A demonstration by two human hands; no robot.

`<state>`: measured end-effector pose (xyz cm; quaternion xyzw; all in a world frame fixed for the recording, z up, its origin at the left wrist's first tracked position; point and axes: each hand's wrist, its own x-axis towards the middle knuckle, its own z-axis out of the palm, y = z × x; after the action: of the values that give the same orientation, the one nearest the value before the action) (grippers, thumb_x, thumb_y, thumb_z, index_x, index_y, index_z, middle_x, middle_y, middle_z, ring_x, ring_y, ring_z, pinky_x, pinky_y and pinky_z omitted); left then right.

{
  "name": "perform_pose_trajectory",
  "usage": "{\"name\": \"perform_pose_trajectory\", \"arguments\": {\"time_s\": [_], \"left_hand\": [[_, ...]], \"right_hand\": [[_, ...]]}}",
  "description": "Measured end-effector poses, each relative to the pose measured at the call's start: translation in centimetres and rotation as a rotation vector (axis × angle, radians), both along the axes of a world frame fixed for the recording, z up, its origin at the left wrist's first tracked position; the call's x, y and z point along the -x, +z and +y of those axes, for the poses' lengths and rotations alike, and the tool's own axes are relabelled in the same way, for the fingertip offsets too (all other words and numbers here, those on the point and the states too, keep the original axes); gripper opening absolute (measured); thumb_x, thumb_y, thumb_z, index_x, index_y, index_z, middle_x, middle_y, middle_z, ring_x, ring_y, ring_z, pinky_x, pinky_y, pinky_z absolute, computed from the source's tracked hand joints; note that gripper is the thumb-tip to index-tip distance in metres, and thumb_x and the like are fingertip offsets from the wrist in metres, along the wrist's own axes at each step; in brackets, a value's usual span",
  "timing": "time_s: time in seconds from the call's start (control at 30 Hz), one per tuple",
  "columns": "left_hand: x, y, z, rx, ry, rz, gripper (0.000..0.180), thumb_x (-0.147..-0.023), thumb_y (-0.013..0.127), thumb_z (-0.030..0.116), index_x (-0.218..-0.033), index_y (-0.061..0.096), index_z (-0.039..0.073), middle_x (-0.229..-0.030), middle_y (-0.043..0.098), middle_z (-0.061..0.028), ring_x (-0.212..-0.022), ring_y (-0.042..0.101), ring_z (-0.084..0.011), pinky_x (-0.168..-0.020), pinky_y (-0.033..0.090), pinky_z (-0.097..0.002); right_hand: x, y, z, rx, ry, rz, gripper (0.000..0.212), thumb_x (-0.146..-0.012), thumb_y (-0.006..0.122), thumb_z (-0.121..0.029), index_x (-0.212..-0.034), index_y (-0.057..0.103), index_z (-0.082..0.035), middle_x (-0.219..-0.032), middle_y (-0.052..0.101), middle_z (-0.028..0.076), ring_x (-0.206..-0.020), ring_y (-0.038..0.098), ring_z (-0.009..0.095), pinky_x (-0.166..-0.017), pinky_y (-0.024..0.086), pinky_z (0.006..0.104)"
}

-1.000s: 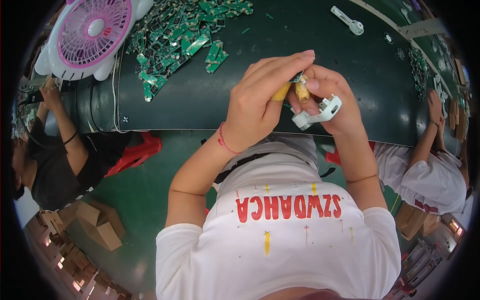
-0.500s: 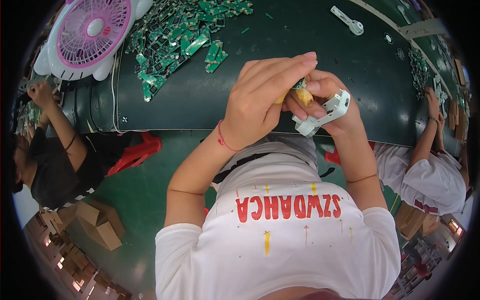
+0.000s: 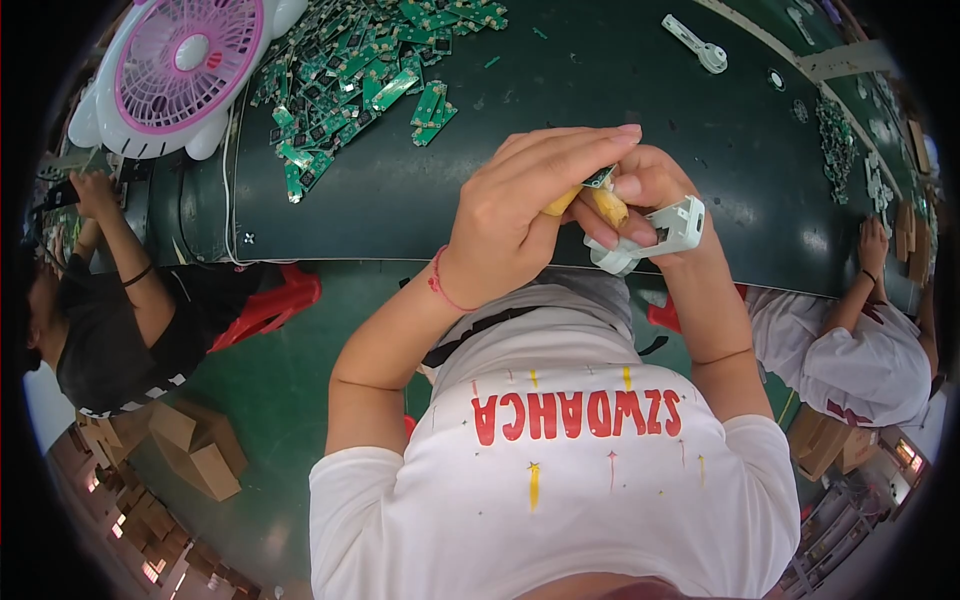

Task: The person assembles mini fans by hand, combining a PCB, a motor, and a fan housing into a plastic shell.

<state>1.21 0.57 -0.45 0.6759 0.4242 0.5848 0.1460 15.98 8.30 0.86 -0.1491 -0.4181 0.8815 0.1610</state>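
Observation:
My left hand (image 3: 508, 200) is bent over a small green circuit board (image 3: 599, 178), with its fingers pressed together; only an edge of the board shows. My right hand (image 3: 655, 180) meets it from the other side, thumb close to the board. Its lower fingers are curled round a white plastic housing (image 3: 680, 228), an open shell with a slot in its end wall, which sticks out below the palm. Yellow finger cots (image 3: 609, 208) cover some fingertips between the hands. Most of the board lies hidden behind my fingers.
A heap of green circuit boards (image 3: 350, 80) covers the dark table (image 3: 560, 90) at the far left, beside a white and pink fan (image 3: 190, 55). A white handle-shaped part (image 3: 697, 44) lies at the far right. Co-workers sit left and right; cardboard boxes (image 3: 195, 445) stand on the floor.
Both my hands have shifted slightly down toward me. The white housing has turned a little, showing more of its end wall. The co-workers' hands at both sides have moved.

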Motion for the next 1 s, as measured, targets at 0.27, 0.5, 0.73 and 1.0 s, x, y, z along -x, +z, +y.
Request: {"name": "perform_pose_trajectory", "arguments": {"time_s": [0.27,0.5,0.73,1.0], "left_hand": [[0.4,0.0,0.0,-0.013,0.001,0.071,0.049,-0.066,0.047,-0.01,-0.112,0.057,0.004,-0.113,0.059,-0.0118,-0.098,0.058,-0.0267,-0.083,0.043,-0.0333],[0.7,0.2,-0.4,-0.038,0.035,0.149,0.049,-0.066,0.05,-0.01,-0.113,0.055,0.005,-0.114,0.058,-0.0126,-0.099,0.058,-0.0257,-0.084,0.041,-0.0344],[1.8,0.1,-0.4,-0.042,0.086,0.262,0.045,-0.07,0.042,-0.011,-0.112,0.055,-0.001,-0.113,0.059,-0.0162,-0.102,0.058,-0.0288,-0.089,0.041,-0.0368],[0.9,-1.9,1.1,0.26,0.327,-0.143,0.048,-0.086,0.051,0.011,-0.131,0.035,0.006,-0.099,0.056,-0.0155,-0.083,0.059,-0.0259,-0.069,0.047,-0.0302]], "right_hand": [[0.4,0.4,-0.2,0.037,-0.03,-0.029,0.016,-0.076,0.055,-0.013,-0.071,0.054,0.001,-0.047,0.043,0.006,-0.05,0.048,0.02,-0.06,0.044,0.0326],[0.3,0.4,-0.4,0.003,-0.038,0.004,0.013,-0.078,0.057,-0.012,-0.079,0.056,0.001,-0.058,0.048,0.006,-0.053,0.049,0.018,-0.055,0.042,0.0293],[1.4,0.8,-0.7,0.013,-0.017,-0.027,0.013,-0.08,0.058,-0.013,-0.079,0.055,0.0,-0.068,0.052,0.006,-0.059,0.05,0.015,-0.055,0.042,0.0278],[2.4,1.2,0.2,-1.263,-0.503,-0.225,0.005,-0.077,0.06,-0.009,-0.078,0.058,-0.004,-0.077,0.056,0.01,-0.074,0.052,0.024,-0.065,0.041,0.0311]]}}
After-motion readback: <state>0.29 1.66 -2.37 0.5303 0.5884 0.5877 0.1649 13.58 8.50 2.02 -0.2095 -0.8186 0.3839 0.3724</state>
